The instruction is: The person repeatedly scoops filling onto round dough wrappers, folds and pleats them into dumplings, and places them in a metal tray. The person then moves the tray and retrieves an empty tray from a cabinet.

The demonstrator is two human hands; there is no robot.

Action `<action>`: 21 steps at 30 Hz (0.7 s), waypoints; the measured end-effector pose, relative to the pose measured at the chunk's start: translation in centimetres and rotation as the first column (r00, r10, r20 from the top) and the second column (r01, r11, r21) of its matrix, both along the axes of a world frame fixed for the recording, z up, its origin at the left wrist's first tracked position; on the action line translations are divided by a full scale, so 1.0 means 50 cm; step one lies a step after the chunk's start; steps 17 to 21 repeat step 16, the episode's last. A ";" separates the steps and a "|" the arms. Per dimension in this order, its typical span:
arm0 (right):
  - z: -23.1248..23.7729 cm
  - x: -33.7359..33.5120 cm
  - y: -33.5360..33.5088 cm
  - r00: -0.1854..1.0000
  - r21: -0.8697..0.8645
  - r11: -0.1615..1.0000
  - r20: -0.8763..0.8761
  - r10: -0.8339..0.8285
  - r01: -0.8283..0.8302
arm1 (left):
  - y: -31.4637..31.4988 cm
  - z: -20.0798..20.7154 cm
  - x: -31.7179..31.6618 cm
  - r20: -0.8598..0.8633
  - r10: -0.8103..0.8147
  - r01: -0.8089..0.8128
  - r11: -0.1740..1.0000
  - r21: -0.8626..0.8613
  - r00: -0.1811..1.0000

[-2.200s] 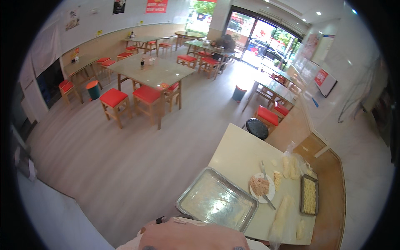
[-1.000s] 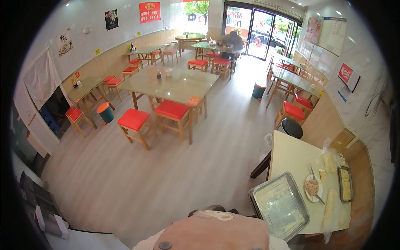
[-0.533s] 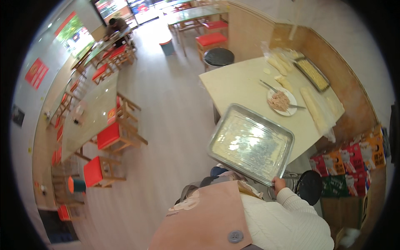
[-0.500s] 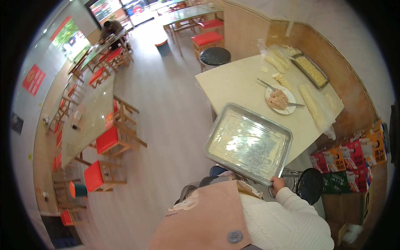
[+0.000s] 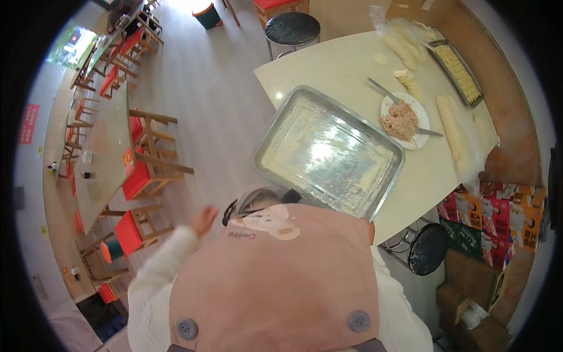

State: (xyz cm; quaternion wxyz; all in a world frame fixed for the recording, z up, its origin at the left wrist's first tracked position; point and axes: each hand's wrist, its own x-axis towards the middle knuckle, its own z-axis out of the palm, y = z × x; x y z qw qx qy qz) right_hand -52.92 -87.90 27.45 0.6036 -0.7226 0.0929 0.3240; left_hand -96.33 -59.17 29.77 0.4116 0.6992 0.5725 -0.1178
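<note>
A large metal tray (image 5: 387, 193), dusted or smeared pale inside, juts over the near-left edge of the table in front of me. At its near right corner is my right hand (image 5: 372, 230), mostly hidden behind my pink apron; the bit that shows is against the rim, gripping it. My left hand (image 5: 204, 219) is out to the left over the floor, holding nothing, its fingers loosely stretched and a little blurred. Beyond the tray, a white plate (image 5: 423, 117) bears minced meat filling (image 5: 401, 120) with two flat utensils across it.
The pale table (image 5: 346, 61) also holds cut dough pieces (image 5: 409, 84), a bagged dough roll (image 5: 451, 132) and a narrow tray of small dough pieces (image 5: 463, 76). A black round stool (image 5: 427, 249) and stacked cartons (image 5: 492, 220) stand at right. Red-seated chairs (image 5: 128, 230) line the left.
My view has tipped down and my body has come closer to the table. My left hand has come into view at the left. My right hand stays at the tray's corner, now mostly covered.
</note>
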 end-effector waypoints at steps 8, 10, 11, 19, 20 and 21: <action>-0.250 0.040 -0.041 0.881 -0.459 0.821 0.151 0.448 -0.339 | 0.242 -0.013 0.522 0.603 0.363 -0.177 0.921 -0.346 0.711; -0.232 0.031 -0.013 0.844 -0.551 0.754 0.155 0.513 -0.357 | 0.321 -0.017 0.558 0.640 0.326 -0.030 0.903 -0.428 0.696; -0.206 0.033 0.012 0.882 -0.532 0.785 0.138 0.452 -0.319 | 0.370 -0.019 0.578 0.647 0.276 0.066 0.890 -0.452 0.711; -0.062 -0.036 0.166 0.979 -0.617 0.780 0.076 0.191 -0.104 | 0.523 -0.042 0.660 0.453 0.417 0.072 0.668 -0.740 0.788; -0.062 -0.036 0.166 0.979 -0.617 0.780 0.076 0.191 -0.104 | 0.523 -0.042 0.660 0.453 0.417 0.072 0.668 -0.740 0.788; -0.062 -0.036 0.166 0.979 -0.617 0.780 0.076 0.191 -0.104 | 0.523 -0.042 0.660 0.453 0.417 0.072 0.668 -0.740 0.788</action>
